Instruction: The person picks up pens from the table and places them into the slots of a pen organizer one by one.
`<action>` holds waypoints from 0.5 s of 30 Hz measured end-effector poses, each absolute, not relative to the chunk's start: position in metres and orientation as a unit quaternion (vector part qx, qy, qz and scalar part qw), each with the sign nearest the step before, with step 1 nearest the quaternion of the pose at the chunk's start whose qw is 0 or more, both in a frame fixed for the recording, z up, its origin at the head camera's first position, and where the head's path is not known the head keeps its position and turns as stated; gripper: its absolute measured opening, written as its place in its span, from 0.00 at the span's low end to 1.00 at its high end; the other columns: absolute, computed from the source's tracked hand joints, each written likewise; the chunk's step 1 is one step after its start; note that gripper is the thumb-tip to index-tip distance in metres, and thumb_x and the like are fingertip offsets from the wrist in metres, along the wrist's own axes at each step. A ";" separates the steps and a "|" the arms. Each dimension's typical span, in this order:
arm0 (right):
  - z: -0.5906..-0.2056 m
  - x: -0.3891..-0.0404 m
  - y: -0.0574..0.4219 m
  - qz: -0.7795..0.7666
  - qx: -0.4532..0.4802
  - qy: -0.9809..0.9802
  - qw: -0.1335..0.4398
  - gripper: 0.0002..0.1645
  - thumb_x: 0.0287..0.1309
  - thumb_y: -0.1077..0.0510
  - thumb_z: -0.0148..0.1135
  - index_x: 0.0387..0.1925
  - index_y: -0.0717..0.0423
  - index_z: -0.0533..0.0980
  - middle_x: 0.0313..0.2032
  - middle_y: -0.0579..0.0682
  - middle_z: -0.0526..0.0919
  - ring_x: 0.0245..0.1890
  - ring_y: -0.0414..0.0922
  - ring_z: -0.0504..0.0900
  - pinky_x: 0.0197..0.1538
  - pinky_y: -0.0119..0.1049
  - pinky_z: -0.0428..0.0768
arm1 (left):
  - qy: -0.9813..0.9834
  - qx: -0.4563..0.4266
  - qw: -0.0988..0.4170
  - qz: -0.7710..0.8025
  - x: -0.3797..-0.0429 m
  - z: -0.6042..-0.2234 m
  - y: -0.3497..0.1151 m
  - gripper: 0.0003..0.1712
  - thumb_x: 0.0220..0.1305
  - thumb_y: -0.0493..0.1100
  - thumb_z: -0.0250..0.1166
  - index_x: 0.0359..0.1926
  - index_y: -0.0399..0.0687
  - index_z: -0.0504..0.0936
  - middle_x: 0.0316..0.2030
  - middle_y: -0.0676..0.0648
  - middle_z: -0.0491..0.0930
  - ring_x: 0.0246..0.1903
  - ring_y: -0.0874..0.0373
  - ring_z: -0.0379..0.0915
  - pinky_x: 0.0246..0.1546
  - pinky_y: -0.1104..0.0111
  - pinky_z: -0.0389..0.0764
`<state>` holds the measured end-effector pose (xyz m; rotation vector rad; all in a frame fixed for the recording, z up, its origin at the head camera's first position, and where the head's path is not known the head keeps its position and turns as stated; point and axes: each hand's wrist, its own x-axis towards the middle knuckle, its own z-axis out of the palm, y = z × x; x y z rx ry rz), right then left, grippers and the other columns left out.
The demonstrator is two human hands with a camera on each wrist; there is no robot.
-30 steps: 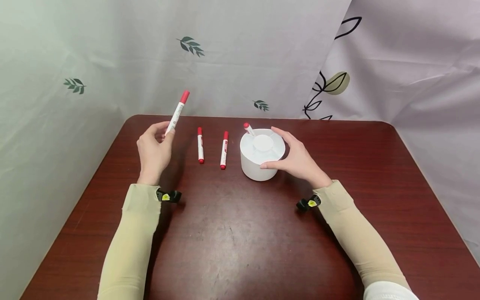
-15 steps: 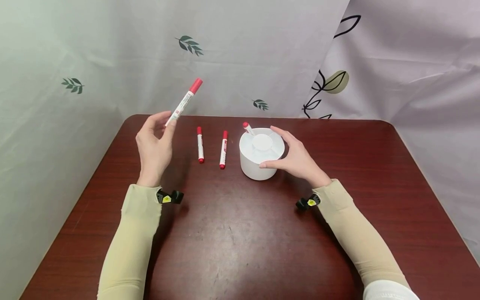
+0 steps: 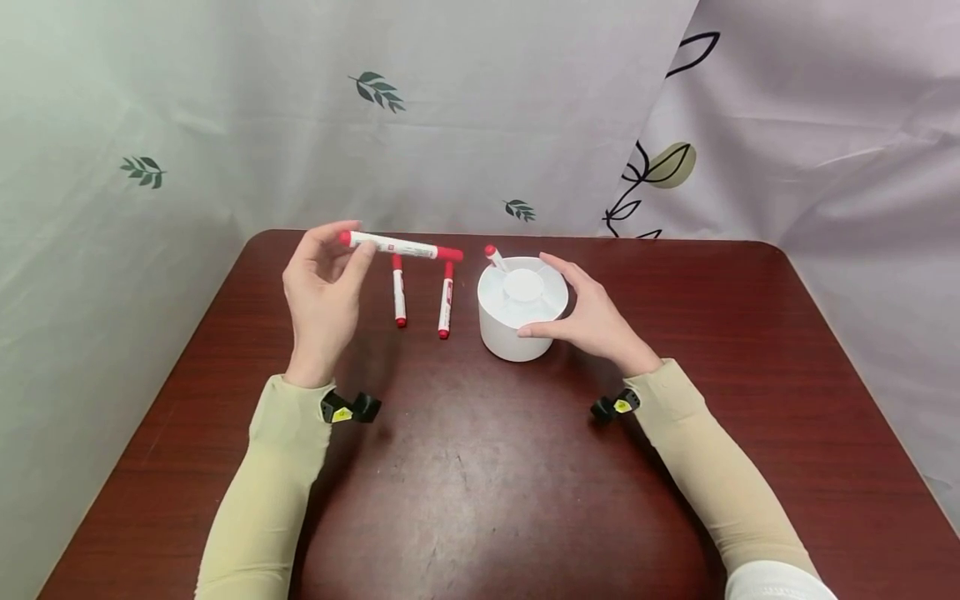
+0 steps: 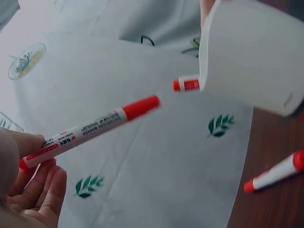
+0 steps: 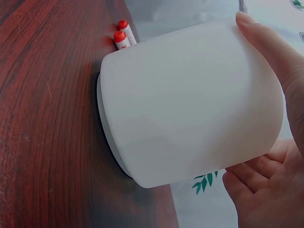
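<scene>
My left hand (image 3: pixel 324 312) pinches a red-capped white marker (image 3: pixel 405 247) near one end, between thumb and fingers. The marker is in the air, lying almost level in the head view, its red cap pointing right toward the white round pen holder (image 3: pixel 506 333). My right hand (image 3: pixel 603 325) grips that holder from the right, thumb at the front and fingers round the back. Inside the holder, at its back left, a similar marker (image 3: pixel 495 257) leans with its red end above the rim. The left wrist view shows the held marker (image 4: pixel 85 130) apart from the holder (image 4: pixel 254 57).
Two more red-and-white markers, a left one (image 3: pixel 399 296) and a right one (image 3: pixel 446 304), lie on the dark red wooden table (image 3: pixel 465 475) left of the holder. Behind the table hangs a pale curtain (image 3: pixel 450 108) with leaf prints.
The marker in my left hand has swung from pointing up to nearly level, its cap coming down and right. That hand has shifted slightly right. My right hand stays on the holder.
</scene>
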<state>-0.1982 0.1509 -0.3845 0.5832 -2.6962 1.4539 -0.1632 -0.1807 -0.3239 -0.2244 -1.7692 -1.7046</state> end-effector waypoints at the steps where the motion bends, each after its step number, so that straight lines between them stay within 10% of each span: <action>1: -0.384 -0.198 0.151 0.466 0.187 -0.865 0.012 0.65 0.35 0.36 0.86 0.75 0.37 0.64 0.69 0.39 0.68 0.65 0.40 0.67 0.66 0.47 0.68 | -0.671 -0.097 0.331 -0.656 -0.162 -0.323 -0.179 0.16 0.62 0.26 0.69 0.52 0.29 0.82 0.40 0.45 0.82 0.40 0.54 0.78 0.49 0.67 0.81; 15: -0.383 -0.197 0.151 0.464 0.193 -0.865 0.012 0.65 0.35 0.38 0.86 0.76 0.38 0.63 0.69 0.41 0.68 0.65 0.42 0.68 0.65 0.48 0.69 | -0.639 -0.166 0.295 -0.690 -0.158 -0.320 -0.143 0.18 0.58 0.26 0.73 0.50 0.32 0.84 0.42 0.39 0.84 0.41 0.47 0.81 0.48 0.61 0.84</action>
